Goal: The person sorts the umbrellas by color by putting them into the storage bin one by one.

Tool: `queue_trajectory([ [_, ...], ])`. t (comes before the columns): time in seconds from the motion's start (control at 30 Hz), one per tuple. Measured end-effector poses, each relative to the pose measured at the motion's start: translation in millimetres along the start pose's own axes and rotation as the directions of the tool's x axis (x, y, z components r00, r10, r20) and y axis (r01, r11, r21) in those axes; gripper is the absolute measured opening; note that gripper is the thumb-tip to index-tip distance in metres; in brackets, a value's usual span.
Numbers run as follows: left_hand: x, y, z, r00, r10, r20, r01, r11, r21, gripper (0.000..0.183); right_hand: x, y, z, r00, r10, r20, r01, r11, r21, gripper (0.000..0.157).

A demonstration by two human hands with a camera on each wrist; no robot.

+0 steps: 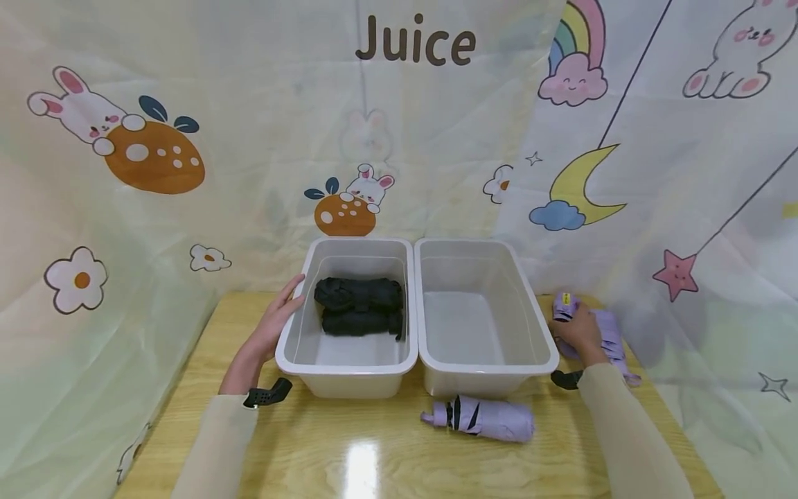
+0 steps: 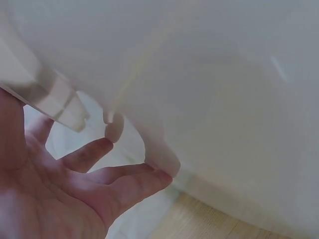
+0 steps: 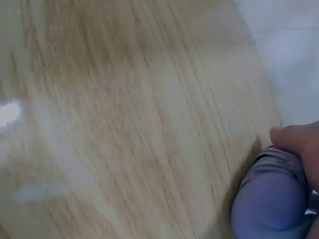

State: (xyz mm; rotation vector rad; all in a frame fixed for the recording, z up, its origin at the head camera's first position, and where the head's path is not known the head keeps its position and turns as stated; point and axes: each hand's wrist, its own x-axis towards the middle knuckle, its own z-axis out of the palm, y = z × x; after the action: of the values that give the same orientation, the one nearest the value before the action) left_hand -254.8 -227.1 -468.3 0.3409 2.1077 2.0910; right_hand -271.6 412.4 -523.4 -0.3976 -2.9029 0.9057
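Note:
In the head view, my left hand (image 1: 268,333) rests against the outer left side of the left grey-white bin (image 1: 346,371). Its nearly straight fingertips touch the wall under the rim, as the left wrist view shows. Two black folded umbrellas (image 1: 358,294) lie inside that bin. To the right of the other bin (image 1: 489,369), my right hand (image 1: 584,335) grips a purple folded umbrella (image 1: 565,306), whose rounded end (image 3: 271,204) shows in the right wrist view. A second purple umbrella (image 1: 611,334) lies just right of that hand, partly hidden by it.
Another purple folded umbrella (image 1: 499,418) lies on the wooden table (image 1: 299,450) in front of the right bin, handle pointing left. The two bins stand side by side, rims touching. A printed cloth (image 1: 262,138) hangs behind and beside the table.

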Motion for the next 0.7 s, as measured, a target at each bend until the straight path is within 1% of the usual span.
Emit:
queue_trajectory([
  [0.07,-1.7,1.6,-0.8,1.0,0.001,-0.005,-0.001,1.0,0.007,0.056,1.2,1.3,1.3,0.998,-0.065,0.02,0.065,0.998,0.014,0.088],
  [0.17,-1.8,3.2,-1.9,1.0,0.012,-0.004,-0.011,1.0,0.008,0.055,2.7,4.0,2.1,0.985,-0.164,0.06,0.164,0.986,0.008,0.086],
  [0.23,-1.1,3.7,-1.4,1.0,0.015,-0.002,-0.015,1.0,0.011,0.055,3.0,7.6,2.6,0.976,-0.205,0.079,0.208,0.978,-0.03,0.087],
  [0.3,-0.6,3.3,-0.9,1.0,0.017,0.003,-0.017,1.0,0.018,0.055,1.8,11.3,3.6,0.971,-0.22,0.093,0.229,0.969,-0.095,0.09],
  [0.4,-0.6,2.0,-0.5,1.0,0.023,0.004,-0.023,0.999,0.039,0.055,-1.6,14.7,5.4,0.973,-0.205,0.103,0.222,0.956,-0.191,0.094],
  [0.5,-0.1,1.0,0.2,0.999,0.04,0.008,-0.04,0.998,0.04,0.054,-4.9,16.0,6.9,0.98,-0.181,0.085,0.197,0.951,-0.24,0.094],
  [0.6,0.7,0.2,1.3,0.999,0.042,0.009,-0.042,0.999,0.033,0.054,-7.1,17.1,7.1,0.983,-0.175,0.053,0.183,0.955,-0.235,0.093],
  [0.7,0.8,-1.1,2.8,1.0,0.024,0.008,-0.024,0.999,0.032,0.055,-8.9,18.8,4.7,0.984,-0.171,0.043,0.176,0.966,-0.188,0.092],
])
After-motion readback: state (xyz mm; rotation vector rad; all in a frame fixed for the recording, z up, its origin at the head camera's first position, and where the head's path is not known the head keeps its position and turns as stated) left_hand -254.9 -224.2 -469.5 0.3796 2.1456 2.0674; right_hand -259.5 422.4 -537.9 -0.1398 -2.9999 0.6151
